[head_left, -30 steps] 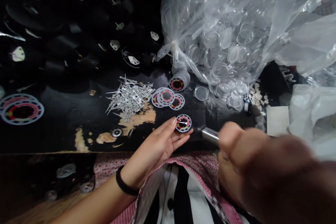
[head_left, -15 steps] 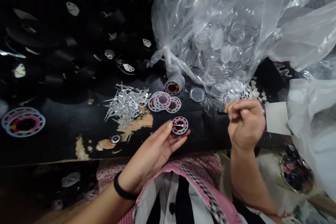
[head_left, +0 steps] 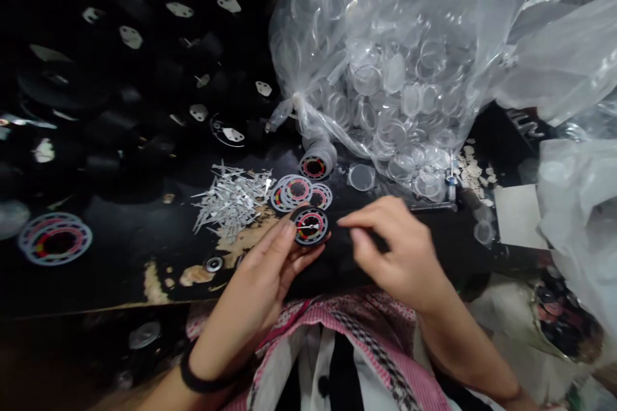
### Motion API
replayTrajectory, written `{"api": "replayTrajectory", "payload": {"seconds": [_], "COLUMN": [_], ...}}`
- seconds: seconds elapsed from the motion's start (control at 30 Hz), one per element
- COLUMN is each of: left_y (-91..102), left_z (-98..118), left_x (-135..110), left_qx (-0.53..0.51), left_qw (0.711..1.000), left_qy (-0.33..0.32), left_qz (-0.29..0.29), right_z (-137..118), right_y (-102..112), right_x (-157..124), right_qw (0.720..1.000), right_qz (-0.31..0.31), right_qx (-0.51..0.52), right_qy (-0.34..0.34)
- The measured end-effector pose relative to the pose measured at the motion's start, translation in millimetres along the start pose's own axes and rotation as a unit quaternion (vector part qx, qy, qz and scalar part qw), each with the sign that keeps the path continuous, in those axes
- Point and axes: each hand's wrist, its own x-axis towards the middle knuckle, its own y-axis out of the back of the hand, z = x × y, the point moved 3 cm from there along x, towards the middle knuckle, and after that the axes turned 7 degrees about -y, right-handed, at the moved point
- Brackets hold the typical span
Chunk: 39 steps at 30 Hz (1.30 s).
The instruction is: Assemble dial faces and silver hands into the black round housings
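My left hand (head_left: 270, 270) holds a small round dial (head_left: 310, 226) with red, yellow and white rings and a white pointer, gripped between thumb and fingertips above the black table edge. My right hand (head_left: 395, 250) reaches toward the dial from the right, thumb and forefinger extended and slightly apart, nothing visible in them. A metal tool (head_left: 434, 207) lies on the table just behind the right hand. Just beyond the dial lie three more loose dials (head_left: 299, 191) and a stack of dials (head_left: 318, 164).
A heap of white pointers (head_left: 231, 199) lies left of the dials. A big clear bag of transparent round covers (head_left: 395, 77) fills the back right; one loose cover (head_left: 361, 176) sits near it. Black moulded parts (head_left: 96, 77) crowd the left. A basket of dials (head_left: 563, 314) is at lower right.
My right hand set the metal tool down on the table and moved left toward the dial. My left hand brought the dial slightly up and left.
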Motion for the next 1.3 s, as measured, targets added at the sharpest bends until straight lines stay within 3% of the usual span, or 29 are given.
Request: {"api": "replayTrajectory", "payload": {"seconds": [0.03,0.1,0.2,0.4,0.53,0.7,0.77,0.87,1.0,1.1,1.17,1.3], "left_y": [0.1,2.9,10.4,10.2,4.1,14.4,16.0,12.7,7.2,7.8,8.1,6.3], "left_z": [0,-1,-3,-5,-8,-7,-7,-8,-9,-8,-7,-7], "left_x": [-1,-2,-1,-1,-4,-4,-2,1,0,-1,-1,-2], "left_qx": [0.002,0.012,0.044,0.023,-0.043,0.068,0.066,0.015,-0.01,-0.036,-0.064,-0.095], "left_qw": [1.0,1.0,0.999,1.0,0.999,0.997,0.997,0.999,0.999,0.997,0.994,0.991], "left_qy": [0.001,0.003,0.0,0.003,0.029,-0.018,-0.028,-0.019,0.035,0.065,0.08,0.088], "left_qz": [0.0,0.0,-0.006,-0.011,-0.006,-0.015,-0.03,-0.029,-0.025,-0.024,-0.03,-0.031], "right_z": [-8,-16,-19,-21,-27,-18,0,38,70,70,60,19], "right_y": [-13,-34,-50,-52,-51,-45,-37,-25,-27,-25,-24,-35], "right_x": [5,12,17,21,24,25,27,35,43,43,38,23], "right_qw": [0.998,0.991,0.984,0.979,0.986,0.98,0.984,0.982,0.96,0.971,0.975,0.963], "right_qz": [-0.067,-0.117,-0.111,-0.089,-0.125,-0.194,-0.162,-0.054,-0.082,-0.052,-0.033,-0.083], "right_qx": [-0.016,-0.065,-0.123,-0.153,-0.109,-0.014,0.024,-0.062,-0.159,-0.089,0.016,0.198], "right_qy": [0.009,0.029,0.066,0.105,0.027,-0.033,-0.07,-0.171,-0.217,-0.217,-0.219,-0.165]}}
